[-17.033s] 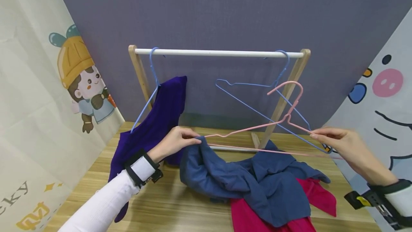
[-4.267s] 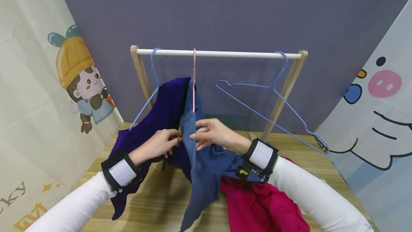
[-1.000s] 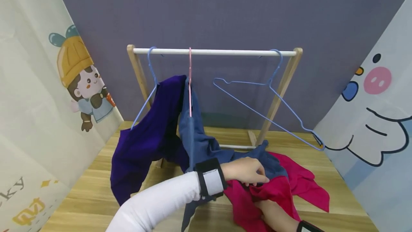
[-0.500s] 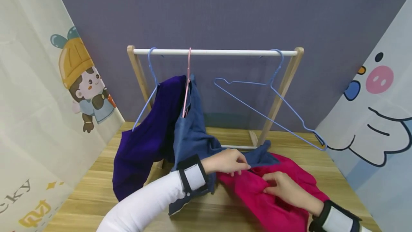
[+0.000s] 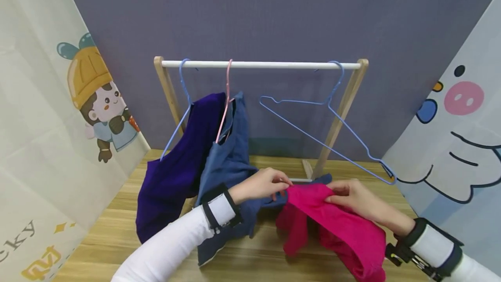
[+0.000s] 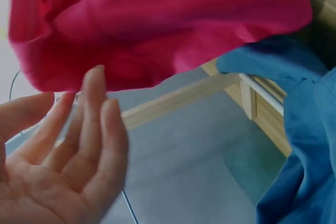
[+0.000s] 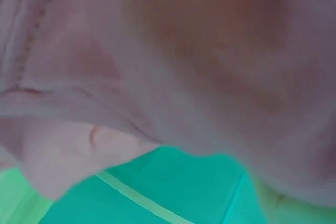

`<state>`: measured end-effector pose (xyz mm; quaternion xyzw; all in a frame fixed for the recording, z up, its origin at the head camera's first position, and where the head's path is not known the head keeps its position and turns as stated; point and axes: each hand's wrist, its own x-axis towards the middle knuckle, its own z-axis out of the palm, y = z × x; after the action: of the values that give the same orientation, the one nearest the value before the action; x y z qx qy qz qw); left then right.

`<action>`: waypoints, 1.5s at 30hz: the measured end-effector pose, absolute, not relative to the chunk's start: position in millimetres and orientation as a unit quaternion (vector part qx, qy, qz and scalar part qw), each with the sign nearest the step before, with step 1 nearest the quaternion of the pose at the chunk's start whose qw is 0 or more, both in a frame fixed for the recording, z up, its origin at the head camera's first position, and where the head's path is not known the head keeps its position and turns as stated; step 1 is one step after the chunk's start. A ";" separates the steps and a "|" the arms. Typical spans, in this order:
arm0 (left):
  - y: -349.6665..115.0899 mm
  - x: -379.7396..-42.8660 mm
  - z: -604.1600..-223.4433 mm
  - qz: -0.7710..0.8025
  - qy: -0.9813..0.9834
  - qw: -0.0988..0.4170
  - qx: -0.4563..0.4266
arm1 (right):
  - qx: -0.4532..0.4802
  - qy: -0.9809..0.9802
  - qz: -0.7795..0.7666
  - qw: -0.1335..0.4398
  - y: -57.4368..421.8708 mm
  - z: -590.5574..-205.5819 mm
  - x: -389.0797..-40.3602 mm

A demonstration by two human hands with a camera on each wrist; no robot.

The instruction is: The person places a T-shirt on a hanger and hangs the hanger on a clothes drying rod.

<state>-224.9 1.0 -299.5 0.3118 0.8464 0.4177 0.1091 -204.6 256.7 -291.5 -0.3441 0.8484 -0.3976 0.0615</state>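
Both hands hold up a magenta garment [image 5: 336, 225] above the wooden tabletop, its lower folds hanging toward the front. My left hand [image 5: 262, 186] pinches its upper left corner between thumb and fingertips; in the left wrist view the other fingers extend loosely below the cloth. To the right, my right hand [image 5: 358, 199] grips the top edge with thumb and fingers. Pale-looking cloth [image 7: 184, 77] fills most of the right wrist view and hides that hand's fingertips. Behind the left forearm, a blue garment [image 5: 235, 173] hangs on a pink hanger [image 5: 224, 119], partly trailing on the table.
A rack with a white rail [image 5: 274, 64] and wooden posts stands at the back. On its left hangs a purple garment [image 5: 176, 177] on a blue hanger. A bare blue hanger [image 5: 297, 129] hangs at the right. Printed curtains flank the table.
Over the last second both hands have raised and spread the magenta garment off the table, the right hand moving up and right. The pink hanger with the blue garment has turned slightly.
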 end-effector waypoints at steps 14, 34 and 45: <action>-13.3 -226.4 -282.5 0.516 0.775 0.014 0.364 | -0.294 0.851 -0.412 0.144 244.0 -234.6 -219.9; -4.9 -229.8 -273.3 0.466 0.835 0.009 0.292 | -0.280 0.837 -0.436 0.175 238.4 -280.3 -236.2; -6.0 -235.5 -279.9 0.450 0.866 -0.015 0.216 | -0.242 0.917 -0.317 -0.015 247.6 -269.5 -191.1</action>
<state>-235.5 -6.0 -279.9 0.2162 0.8664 0.4500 -0.0154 -191.1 247.6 -269.5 -0.2416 0.9170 -0.3169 -0.0147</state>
